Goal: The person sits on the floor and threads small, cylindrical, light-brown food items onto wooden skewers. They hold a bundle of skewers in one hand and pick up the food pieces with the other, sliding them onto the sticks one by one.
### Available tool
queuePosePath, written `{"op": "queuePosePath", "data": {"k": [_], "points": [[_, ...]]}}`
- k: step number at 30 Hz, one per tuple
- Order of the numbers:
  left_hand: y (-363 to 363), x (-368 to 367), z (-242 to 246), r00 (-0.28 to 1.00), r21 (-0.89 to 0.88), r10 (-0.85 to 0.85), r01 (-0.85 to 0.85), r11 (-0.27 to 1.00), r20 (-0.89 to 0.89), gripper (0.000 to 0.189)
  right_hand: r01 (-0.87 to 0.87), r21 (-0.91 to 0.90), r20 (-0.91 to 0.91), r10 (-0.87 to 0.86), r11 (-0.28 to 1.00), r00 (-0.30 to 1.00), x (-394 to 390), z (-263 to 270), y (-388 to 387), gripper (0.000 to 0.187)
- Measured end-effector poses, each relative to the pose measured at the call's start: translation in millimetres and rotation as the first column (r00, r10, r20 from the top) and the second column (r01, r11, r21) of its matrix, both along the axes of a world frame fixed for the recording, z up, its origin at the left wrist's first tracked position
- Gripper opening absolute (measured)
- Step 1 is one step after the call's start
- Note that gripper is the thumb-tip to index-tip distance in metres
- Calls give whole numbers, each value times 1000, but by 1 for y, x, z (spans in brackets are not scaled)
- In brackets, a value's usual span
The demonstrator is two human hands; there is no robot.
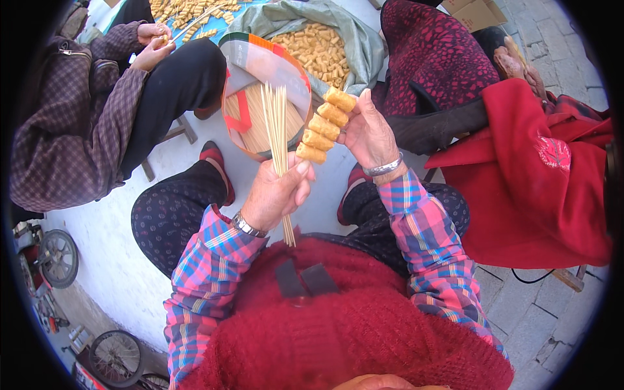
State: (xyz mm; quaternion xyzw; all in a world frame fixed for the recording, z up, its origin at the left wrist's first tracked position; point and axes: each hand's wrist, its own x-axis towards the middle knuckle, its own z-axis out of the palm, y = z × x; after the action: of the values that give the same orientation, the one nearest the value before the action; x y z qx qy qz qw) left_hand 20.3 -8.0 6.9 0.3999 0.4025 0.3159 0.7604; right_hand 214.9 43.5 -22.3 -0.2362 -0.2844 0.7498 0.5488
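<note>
My left hand (280,190) is closed around a bundle of thin wooden skewers (276,126), which fan out a little at the top and poke out below the fist. Beside the bundle, a row of several short, golden-brown fried rolls (324,126) slants up to the right, apparently threaded on one skewer. Its lower end is at my left fingertips. My right hand (368,129) holds the upper part of the row between thumb and fingers, palm towards me. Under the hands stands an open bag (267,58) with many more skewers (251,117) in it.
Beyond the bag, a green woven sack (363,53) holds loose rolls (317,51). Threaded rolls (190,12) lie on a blue sheet at the top left. A person (97,107) sits at the left, handling a skewer; another (438,58) sits at the right, near a red garment (526,185).
</note>
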Motion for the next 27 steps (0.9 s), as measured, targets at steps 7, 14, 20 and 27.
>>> {"op": "queuePosePath", "data": {"k": [7, 14, 20, 27], "points": [[0, 2, 0, 1000, 28, 3, -2, 1000, -27, 23, 109, 54, 61, -112, 993, 992, -4, 4, -2, 46], [-1, 3, -7, 999, 93, 19, -15, 996, -38, 23, 149, 92, 86, -157, 985, 984, -6, 4, -4, 34], [-3, 1, -10, 996, 97, 29, -21, 995, -82, 21, 196, 23, 42, -197, 980, 979, -13, 2, -7, 31], [-1, 1, -7, 993, 137, 27, -11, 991, -114, 20, 142, 47, -31, -141, 989, 990, -14, 3, -7, 40]]}}
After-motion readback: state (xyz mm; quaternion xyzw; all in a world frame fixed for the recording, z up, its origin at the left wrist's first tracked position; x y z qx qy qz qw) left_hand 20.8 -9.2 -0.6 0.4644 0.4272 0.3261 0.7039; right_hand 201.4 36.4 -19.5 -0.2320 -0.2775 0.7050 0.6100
